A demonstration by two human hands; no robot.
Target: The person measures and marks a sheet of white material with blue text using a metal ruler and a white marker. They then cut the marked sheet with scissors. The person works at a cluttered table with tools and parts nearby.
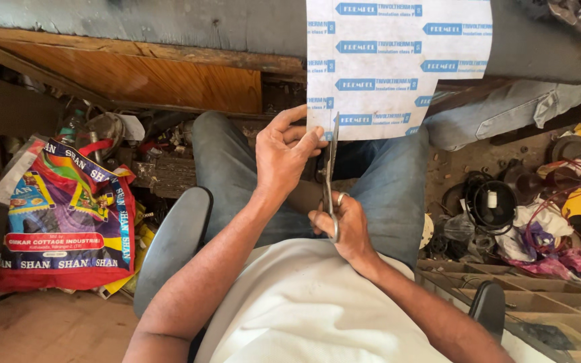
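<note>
The sheet (pixel 398 60) looked like thin matt white paper, smooth, with repeated blue printed labels. The scissors (pixel 331 176) were bare metal, dull grey with a faint shine along the blades. The jeans (pixel 237 175) were faded blue denim cloth, the shirt (pixel 304 302) soft white cotton. The bag (pixel 68 215) was glossy woven plastic, crinkled. The board (pixel 136 74) was rough orange-brown wood.
</note>
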